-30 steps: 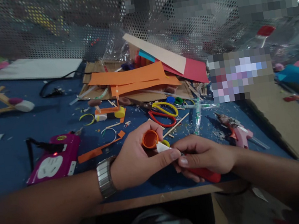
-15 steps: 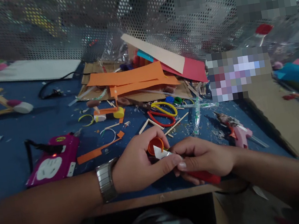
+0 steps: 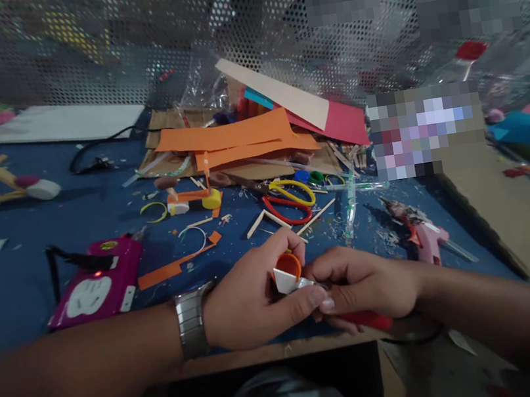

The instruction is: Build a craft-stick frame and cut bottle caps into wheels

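Near the table's front edge, my left hand (image 3: pixel 255 299) is closed around a small orange bottle cap (image 3: pixel 288 265), its open side facing up. My right hand (image 3: pixel 367 283) grips a craft knife by its red handle (image 3: pixel 367 320). The slanted, pale metal blade (image 3: pixel 286 281) of the knife lies across the near rim of the cap. My left thumb presses near the base of the blade, against my right thumb. My fingers hide the lower part of the cap and the middle of the knife.
Beyond my hands lie red and yellow scissors (image 3: pixel 290 202), thin sticks (image 3: pixel 318 219) and orange paper (image 3: pixel 223 135). A purple box (image 3: pixel 125 259) with a lit lamp is at left. A pink glue gun (image 3: pixel 428 240) and cardboard (image 3: pixel 521 213) are at right.
The orange cap has shifted slightly right and down and shows more of its opening. The blade has moved a little right and down with it. Both hands keep their hold.
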{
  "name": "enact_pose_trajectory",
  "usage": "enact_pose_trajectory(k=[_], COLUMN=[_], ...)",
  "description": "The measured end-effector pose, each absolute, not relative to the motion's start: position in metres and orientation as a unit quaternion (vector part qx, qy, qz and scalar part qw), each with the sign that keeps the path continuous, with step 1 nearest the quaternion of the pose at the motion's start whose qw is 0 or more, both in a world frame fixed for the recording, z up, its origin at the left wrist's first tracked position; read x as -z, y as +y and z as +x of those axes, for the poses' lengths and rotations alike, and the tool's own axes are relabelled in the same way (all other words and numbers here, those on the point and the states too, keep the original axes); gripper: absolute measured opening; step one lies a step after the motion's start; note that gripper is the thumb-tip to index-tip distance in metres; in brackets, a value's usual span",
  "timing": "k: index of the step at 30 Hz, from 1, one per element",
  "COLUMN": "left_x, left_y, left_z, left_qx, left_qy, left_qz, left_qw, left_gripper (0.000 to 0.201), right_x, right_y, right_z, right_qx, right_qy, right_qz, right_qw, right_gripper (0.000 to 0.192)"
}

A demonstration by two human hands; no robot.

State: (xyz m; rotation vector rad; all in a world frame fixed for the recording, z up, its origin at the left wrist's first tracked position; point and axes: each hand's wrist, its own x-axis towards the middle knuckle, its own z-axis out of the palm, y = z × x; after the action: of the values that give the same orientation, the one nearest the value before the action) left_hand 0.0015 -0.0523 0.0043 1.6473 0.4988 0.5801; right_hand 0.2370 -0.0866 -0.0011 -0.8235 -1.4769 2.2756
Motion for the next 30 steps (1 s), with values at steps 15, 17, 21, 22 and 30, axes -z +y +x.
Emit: enact_pose_trajectory(k=[15,17,21,22,30], left_x=[-0.003,-0.004,-0.002,-0.001,0.005], left_y=[-0.049,-0.047,-0.047,-0.048,-0.055], left_z=[0.005,0.005,0.003,0.003,0.003], left_qx=[-0.312,-0.328,-0.323,-0.325,-0.349], left_qy=[0.283,0.297,0.275,0.271,0.253], left_qz=[0.607,0.62,0.681,0.692,0.67], left_qw=[0.674,0.648,0.598,0.585,0.605], left_gripper=[0.057,0.055,0.044,0.043,0.044], right_x=[-0.003,-0.002,0.001,0.001,0.001], right_y=[-0.084,-0.084,-0.084,-0.084,-0.084], right_z=[0.237,0.237,0.237,0.237,0.237], right_qx=[-0.797,-0.795,-0.792,-0.792,-0.797], right_qy=[-0.494,-0.486,-0.478,-0.478,-0.472], right_qz=[-0.291,-0.305,-0.316,-0.317,-0.307], right_qw=[0.191,0.2,0.211,0.211,0.22], right_gripper=[0.044,0.044,0.045,0.045,0.041])
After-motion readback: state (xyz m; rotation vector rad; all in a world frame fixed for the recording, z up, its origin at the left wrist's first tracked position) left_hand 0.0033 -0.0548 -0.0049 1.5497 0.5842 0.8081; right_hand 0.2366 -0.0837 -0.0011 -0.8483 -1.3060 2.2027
